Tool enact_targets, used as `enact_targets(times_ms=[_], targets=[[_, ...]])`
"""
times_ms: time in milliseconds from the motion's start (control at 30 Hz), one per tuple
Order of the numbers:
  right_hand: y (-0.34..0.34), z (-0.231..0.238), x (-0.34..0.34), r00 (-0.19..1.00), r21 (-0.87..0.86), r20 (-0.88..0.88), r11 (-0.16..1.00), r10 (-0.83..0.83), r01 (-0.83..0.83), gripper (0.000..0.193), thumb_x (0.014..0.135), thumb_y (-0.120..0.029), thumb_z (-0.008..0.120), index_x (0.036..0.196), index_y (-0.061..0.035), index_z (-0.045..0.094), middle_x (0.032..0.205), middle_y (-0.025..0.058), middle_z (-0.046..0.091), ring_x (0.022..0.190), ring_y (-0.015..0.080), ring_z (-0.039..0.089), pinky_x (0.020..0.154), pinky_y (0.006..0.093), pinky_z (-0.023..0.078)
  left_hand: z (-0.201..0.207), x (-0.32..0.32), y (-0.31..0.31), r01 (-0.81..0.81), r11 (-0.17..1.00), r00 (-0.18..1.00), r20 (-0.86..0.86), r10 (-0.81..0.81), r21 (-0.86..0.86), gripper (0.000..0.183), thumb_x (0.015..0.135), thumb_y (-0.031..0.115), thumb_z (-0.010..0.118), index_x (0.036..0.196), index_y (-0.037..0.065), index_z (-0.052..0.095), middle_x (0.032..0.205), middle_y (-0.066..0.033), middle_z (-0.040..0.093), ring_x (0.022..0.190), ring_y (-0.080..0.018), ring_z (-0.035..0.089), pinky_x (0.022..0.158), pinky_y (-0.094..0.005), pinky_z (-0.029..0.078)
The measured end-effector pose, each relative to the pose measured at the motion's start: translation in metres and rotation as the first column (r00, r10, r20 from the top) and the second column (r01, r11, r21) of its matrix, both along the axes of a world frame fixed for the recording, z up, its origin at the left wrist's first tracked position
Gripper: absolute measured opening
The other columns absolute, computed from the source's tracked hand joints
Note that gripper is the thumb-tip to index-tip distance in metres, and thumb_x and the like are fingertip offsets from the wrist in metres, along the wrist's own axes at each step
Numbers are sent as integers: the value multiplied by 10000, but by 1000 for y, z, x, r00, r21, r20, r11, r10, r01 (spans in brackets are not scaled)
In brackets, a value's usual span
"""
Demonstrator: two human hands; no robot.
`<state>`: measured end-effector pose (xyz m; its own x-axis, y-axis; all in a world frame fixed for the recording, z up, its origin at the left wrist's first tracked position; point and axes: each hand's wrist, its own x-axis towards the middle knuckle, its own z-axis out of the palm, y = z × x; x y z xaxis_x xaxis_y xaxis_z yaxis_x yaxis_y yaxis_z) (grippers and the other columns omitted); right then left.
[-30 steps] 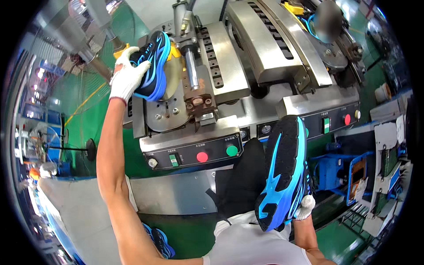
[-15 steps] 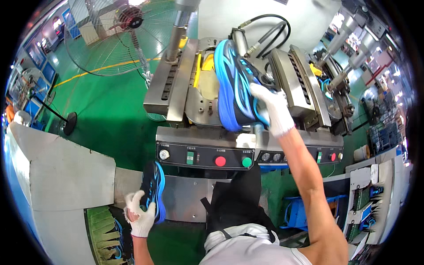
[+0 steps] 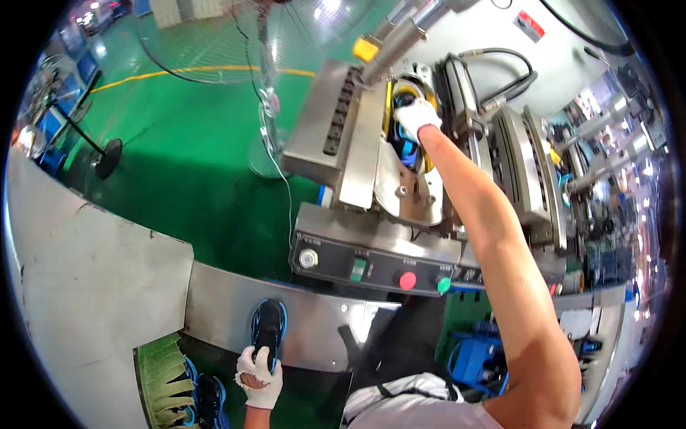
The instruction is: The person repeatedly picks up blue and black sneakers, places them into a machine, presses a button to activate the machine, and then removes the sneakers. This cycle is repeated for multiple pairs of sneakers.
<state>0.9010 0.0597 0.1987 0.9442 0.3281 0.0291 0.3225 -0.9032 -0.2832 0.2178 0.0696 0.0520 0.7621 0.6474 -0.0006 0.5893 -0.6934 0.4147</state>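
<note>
My left hand (image 3: 259, 380), in a white glove torn at the back, grips one end of a black sneaker with a blue edge (image 3: 269, 325). That sneaker is over a steel ledge, its dark upper side facing up. At the machine, my gloved right hand (image 3: 417, 119) is closed over a second black and blue sneaker (image 3: 406, 151). This one sits in the bed of the pressing machine (image 3: 388, 187), between yellow side pads, with my fingers and palm covering part of it. My right fingertips are partly hidden.
A control panel (image 3: 371, 269) with red and green buttons fronts the machine. A steel cylinder arm (image 3: 400, 46) slants above the bed. To the left are a wire-guarded fan (image 3: 263, 71) and a grey conveyor cover (image 3: 93, 250); more shoes (image 3: 210, 400) lie behind green strips. A blue crate (image 3: 477, 361) is lower right.
My right hand has brought its sneaker from above the machine down into the bed. My left hand has shifted right, turning its sneaker from side-on to upper side up. The view has swung left.
</note>
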Motion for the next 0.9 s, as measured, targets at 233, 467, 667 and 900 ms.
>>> enact_targets(times_ms=[233, 467, 667, 900], targets=[[-34, 26, 0, 980, 107, -143, 987, 138, -123, 705, 839, -563, 667, 1227, 18, 754, 1317, 241, 714, 1237, 340, 693, 1041, 417, 540, 8, 20, -1, -61, 998, 998, -25, 60, -24, 524, 753, 168, 866, 1236, 116, 669, 1272, -198, 591, 1169, -423, 600, 992, -545, 495], [-129, 58, -214, 855, 531, 60, 708, 516, -465, 862, 949, -505, 686, 1538, 67, 424, 1451, 328, 571, 1406, 420, 546, 1167, 445, 450, 18, 43, -41, -313, 936, 943, -164, 288, -158, 793, 825, 200, 857, 1510, 98, 469, 1435, -212, 495, 1279, -433, 562, 1079, -538, 452], [-300, -81, -326, 914, 132, 130, 907, 384, -399, 847, 845, -295, 817, 1536, 34, 453, 1614, 279, 405, 1512, 506, 363, 1268, 570, 298, 3, 68, -33, 363, 932, 921, 144, -362, 25, 657, 811, 181, 867, 1392, 44, 594, 1360, -228, 564, 1151, -431, 639, 998, -533, 516], [-327, -88, -330, 884, 242, 86, 851, 460, -467, 930, 815, -350, 759, 1565, 63, 395, 1649, 351, 312, 1547, 529, 285, 1277, 615, 222, 29, 144, -27, 660, 748, 747, 44, -663, 64, 176, 989, 127, 659, 1126, 18, 669, 1064, -217, 672, 991, -417, 659, 847, -487, 534]])
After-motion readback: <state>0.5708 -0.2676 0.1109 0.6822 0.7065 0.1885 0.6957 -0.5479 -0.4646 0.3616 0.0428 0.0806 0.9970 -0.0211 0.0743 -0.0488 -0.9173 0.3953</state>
